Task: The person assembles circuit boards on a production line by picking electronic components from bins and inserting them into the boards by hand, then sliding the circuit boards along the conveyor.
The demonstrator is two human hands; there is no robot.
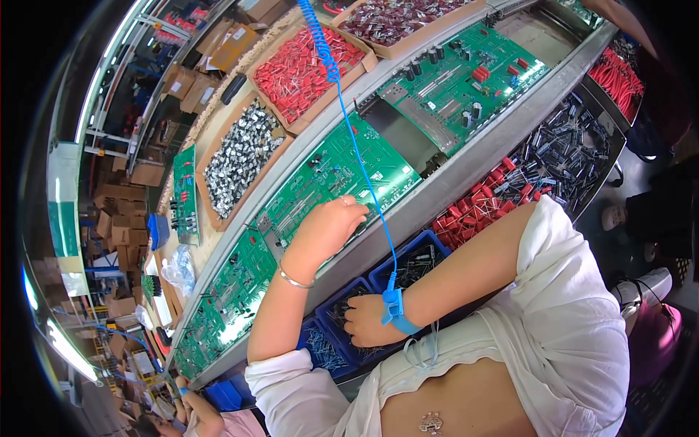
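Your left hand (328, 226) rests loosely curled on the green circuit board (335, 175), steadying it; right hand (368, 320) beside it digs, fingers closed on parts, in the blue bin (342, 302).

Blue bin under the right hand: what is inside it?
The blue bin holds small dark wire-legged components. The right hand, wearing a blue wrist strap, reaches into it; its fingers cover whatever they touch.

Electronics assembly line: circuit boards (331, 178), component trays (240, 156).
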